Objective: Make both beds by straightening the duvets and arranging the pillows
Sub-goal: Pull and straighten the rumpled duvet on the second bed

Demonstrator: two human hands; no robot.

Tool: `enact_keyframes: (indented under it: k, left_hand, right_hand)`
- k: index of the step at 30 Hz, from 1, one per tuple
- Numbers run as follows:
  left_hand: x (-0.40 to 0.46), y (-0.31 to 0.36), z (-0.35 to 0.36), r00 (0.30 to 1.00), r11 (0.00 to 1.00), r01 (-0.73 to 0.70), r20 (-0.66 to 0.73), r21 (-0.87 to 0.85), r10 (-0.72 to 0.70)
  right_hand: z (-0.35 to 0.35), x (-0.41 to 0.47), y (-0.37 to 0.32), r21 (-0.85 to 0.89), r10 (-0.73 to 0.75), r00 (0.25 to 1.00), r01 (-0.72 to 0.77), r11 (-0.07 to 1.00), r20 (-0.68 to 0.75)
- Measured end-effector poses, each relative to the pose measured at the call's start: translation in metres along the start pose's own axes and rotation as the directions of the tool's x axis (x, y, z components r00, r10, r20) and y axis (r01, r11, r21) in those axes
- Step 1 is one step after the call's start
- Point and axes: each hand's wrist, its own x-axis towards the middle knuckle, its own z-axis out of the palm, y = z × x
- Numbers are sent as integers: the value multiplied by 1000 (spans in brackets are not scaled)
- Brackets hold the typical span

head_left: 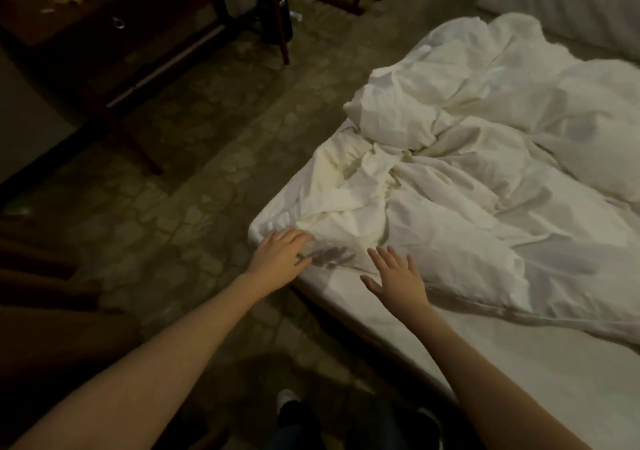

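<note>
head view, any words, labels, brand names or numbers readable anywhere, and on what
None can be read.
The duvet and the mattress sheet are plain white, no tag or print showing.
The papers and coloured items on the wooden desk are too blurred and dark to show any text.

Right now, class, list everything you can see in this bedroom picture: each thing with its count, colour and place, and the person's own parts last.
duvet: one, white, crumpled in a heap on the near bed
near bed: one, white sheet, right half of view
second bed: one, white, top right corner, only partly in view
wooden desk: one, dark brown, top left, with papers and litter on it
dark bin: one, black, under the desk
carpet: one, patterned grey-brown, across the floor
left hand: one, fingers straight, at the bed's near corner
right hand: one, fingers spread, over the duvet's edge
</note>
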Motion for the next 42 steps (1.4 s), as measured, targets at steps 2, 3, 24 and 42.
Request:
enact_keyframes:
  k: [2,3,24,42]
  left_hand:
    - [23,-20,2,997,998,-62,46,19,61]
    - [34,-26,5,994,996,-86,75,25,84]
    - [176,-135,84,976,866,192,181,-462,-120]
    - [150,-218,129,968,596,153,240,-789,69]
  right_hand:
    - [11,17,-12,54,52,999,-51,997,-14]
    - [15,25,-16,81,72,997,-71,994,-18]
    - [87,168,-48,191,190,982,-183,964,-14]
    - [126,183,-111,414,563,785,-437,799,-258]
